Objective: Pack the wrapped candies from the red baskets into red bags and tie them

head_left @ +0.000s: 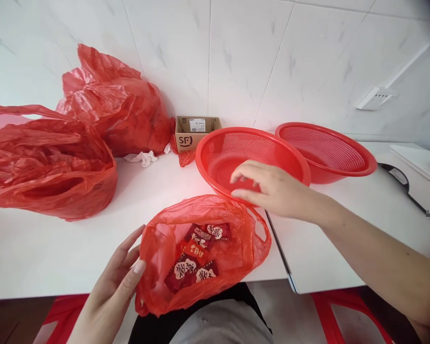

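Note:
A red plastic bag (236, 272) lies at the table's front edge with its mouth spread wide. Several dark red packets (186, 268) with white printed characters rest inside it, and a brighter red packet (197, 252) sits among them. My left hand (123, 274) grips the bag's left rim, thumb in front and fingers behind. Over the near side of a red plastic colander (215, 176) hovers my right hand (265, 188), its fingers bent and apart, nothing visible in them. The colander stands just behind the bag.
A second red colander (369, 167) stands at the right rear. Two full red bags (50, 167) (125, 105) occupy the left. Between them and the colanders sits a small cardboard box (184, 142), near crumpled white tissue (143, 157). A white board (419, 160) lies far right.

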`<state>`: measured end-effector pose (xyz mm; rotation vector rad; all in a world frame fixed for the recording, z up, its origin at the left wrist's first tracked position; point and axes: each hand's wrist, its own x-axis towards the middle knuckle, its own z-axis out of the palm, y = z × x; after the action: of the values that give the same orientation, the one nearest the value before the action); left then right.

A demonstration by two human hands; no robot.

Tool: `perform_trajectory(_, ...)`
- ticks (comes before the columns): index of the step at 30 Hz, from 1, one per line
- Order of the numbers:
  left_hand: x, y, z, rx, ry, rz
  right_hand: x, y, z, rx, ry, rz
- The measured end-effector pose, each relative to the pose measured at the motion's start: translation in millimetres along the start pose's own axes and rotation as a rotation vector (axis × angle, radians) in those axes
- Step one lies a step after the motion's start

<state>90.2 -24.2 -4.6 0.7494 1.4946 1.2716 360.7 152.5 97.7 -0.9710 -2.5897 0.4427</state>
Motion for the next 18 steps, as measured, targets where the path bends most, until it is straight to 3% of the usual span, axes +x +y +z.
perform_trajectory(5, 2.2, -5.2, -6.7, -0.009, -0.021, -0.02, -21.5, 100.0, -41.2, -0.305, 0.283, 0.43)
perform_trajectory(8, 5.0, -5.9, -6.5, -0.018, -0.017, -0.021, -47.7, 155.0, -60.0, -0.465, 0.3, 0.629)
perform_trajectory(13, 9.4, -9.8, -6.7, 0.001, 0.017, -0.028, -92.8, 211.1, -53.0, -0.467, 0.215, 0.656)
perform_trajectory(18, 10.0, -10.0, -4.3, 0.024, 0.014, -0.063, -112.6, 234.6, -40.7, -0.615, 0.391, 0.657)
